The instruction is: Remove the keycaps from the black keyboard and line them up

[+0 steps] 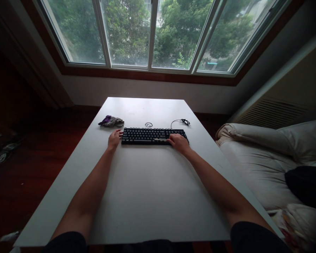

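A black keyboard (144, 136) lies crosswise on the white table (158, 182). At its left end is my left hand (114, 139), fingers stretched out and apart, with the tips against the keyboard's edge. My right hand (179, 142) rests over the right part of the keyboard, covering some keys. Its fingers are closed on a slim greyish tool (160, 140) that points left across the lower key rows; its exact kind is too small to tell.
Behind the keyboard lie a crumpled grey and purple cloth (112, 121), a small ring-shaped item (148, 124) and a bundled black cable (185, 122). A pale sofa (255, 165) stands right of the table. Beyond the far edge is a wall below a window (150, 35).
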Demonstrator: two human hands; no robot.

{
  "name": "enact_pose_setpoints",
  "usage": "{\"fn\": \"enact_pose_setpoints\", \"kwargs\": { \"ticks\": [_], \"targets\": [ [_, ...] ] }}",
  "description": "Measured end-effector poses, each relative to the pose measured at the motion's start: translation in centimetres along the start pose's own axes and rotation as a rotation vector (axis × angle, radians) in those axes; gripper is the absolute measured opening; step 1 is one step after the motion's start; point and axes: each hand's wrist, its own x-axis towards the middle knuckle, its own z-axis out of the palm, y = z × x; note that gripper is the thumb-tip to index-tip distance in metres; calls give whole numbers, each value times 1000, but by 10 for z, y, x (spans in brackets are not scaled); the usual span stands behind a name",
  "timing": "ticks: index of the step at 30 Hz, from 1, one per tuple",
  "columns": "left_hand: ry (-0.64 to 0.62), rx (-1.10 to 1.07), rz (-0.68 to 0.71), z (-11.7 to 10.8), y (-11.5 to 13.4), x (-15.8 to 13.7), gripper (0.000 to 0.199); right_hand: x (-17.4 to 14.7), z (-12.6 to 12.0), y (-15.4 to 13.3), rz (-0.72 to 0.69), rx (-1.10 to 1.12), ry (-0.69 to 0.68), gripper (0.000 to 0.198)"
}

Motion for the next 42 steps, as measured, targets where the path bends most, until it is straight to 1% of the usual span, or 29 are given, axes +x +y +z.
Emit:
{"fn": "enact_pose_setpoints", "kwargs": {
  "ticks": [3, 7, 9, 11, 13, 16, 21, 25, 28, 32, 37, 42],
  "targets": [
    [-42, 28, 32, -11, -5, 5, 39, -6, -4, 24, 19, 24, 23, 20],
    [-47, 104, 84, -15, -13, 5, 38, -11, -10, 50, 78, 50, 25, 19],
    [-40, 136, 102, -14, -15, 4, 39, -10, -11, 54, 89, 67, 13, 19],
    [-32, 153, 103, -14, -15, 4, 39, -8, -10, 51, 87, 83, 0, 20],
    [-33, 156, 91, -14, -15, 3, 37, -5, -9, 39, 74, 94, -11, 21],
    [-48, 123, 83, -14, -14, 4, 35, 4, -4, 12, 31, 90, -22, 22],
    [-99, 12, 92, -12, -15, 6, 48, 22, 5, -42, -52, 54, -33, 23],
    [-131, -44, 106, -10, -19, 8, 54, 39, 12, -86, -100, 38, -40, 26],
    [-131, -82, 124, -10, -21, 9, 57, 52, 15, -119, -111, 39, -66, 26],
    [-118, -75, 113, -10, -22, 10, 63, 66, 19, -157, -130, 40, -104, 28],
    [-88, -23, 112, -11, -19, 10, 68, 80, 22, -188, -169, 45, -136, 29],
    [-37, 3, 107, -12, -8, 3, 71, 81, 24, -198, -230, 63, -114, 26]
  ]
}}
